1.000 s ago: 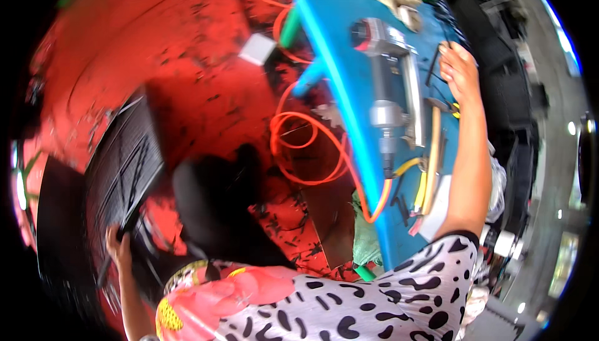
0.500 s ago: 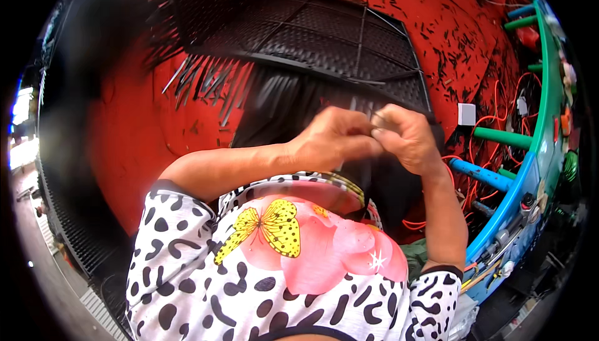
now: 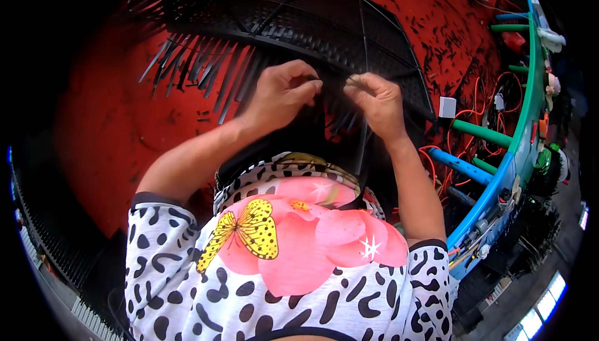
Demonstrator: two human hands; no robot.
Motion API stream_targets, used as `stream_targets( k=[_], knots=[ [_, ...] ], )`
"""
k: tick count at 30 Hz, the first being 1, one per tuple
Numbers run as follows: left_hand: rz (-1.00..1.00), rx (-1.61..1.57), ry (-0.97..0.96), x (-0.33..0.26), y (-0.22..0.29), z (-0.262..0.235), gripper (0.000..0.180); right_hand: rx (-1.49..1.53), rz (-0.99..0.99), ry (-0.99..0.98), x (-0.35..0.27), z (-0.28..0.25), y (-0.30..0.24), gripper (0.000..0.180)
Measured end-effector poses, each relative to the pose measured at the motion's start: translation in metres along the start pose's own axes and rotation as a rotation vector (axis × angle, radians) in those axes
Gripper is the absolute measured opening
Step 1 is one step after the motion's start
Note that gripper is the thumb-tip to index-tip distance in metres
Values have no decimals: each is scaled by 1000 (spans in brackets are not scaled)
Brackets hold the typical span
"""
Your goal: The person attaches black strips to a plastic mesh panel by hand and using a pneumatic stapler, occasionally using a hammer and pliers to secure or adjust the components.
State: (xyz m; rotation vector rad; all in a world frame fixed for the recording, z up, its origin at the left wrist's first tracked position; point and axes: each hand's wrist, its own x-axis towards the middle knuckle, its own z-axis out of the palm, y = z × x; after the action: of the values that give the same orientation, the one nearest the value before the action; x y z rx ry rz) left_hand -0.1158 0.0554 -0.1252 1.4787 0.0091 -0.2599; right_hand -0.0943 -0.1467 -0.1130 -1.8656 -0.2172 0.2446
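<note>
A black woven panel (image 3: 299, 26) on a dark frame lies across the space ahead of me, loose flat black strips (image 3: 206, 69) hanging from its near edge. My left hand (image 3: 281, 94) is raised by that edge, thumb and forefinger pinched together; a small dark bit shows at the tips, too little to name. To its right, my right hand (image 3: 379, 105) is closed in a pinch too, in front of the panel's right part. What its fingertips hold cannot be made out. The two hands are apart. A dark strip (image 3: 363, 147) hangs below my right hand.
Short black offcuts lie scattered over the red floor (image 3: 430, 35). On the right stands a curved blue and green rack (image 3: 521, 116) with green and blue bars. Orange cords (image 3: 477, 113) tangle beside a small white box (image 3: 447, 107). A ridged dark panel (image 3: 56, 241) is at lower left.
My hands were together, blurred, in front of my chest. They have since parted and moved up, the left one to the left and toward the panel's edge. The view has shifted slightly.
</note>
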Motion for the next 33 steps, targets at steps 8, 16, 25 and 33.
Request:
stream_targets(
  k=[8, 16, 25, 33],
  knots=[
    [-5, -185, 61, 27, 6, -2, 10, 86, 37, 10, 23, 5, -5, 15],
    [327, 386, -4, 36, -10, -20, 9, 51, 34, -119, 24, 1, 9, 16],
    [725, 951, 157, 54, -21, -32, 10, -671, -79, 66, 32, 17, 4, 21],
    [657, 1183, -39, 65, -19, -36, 26, -861, -57, 92, 31, 25, 5, 21]
  ],
)
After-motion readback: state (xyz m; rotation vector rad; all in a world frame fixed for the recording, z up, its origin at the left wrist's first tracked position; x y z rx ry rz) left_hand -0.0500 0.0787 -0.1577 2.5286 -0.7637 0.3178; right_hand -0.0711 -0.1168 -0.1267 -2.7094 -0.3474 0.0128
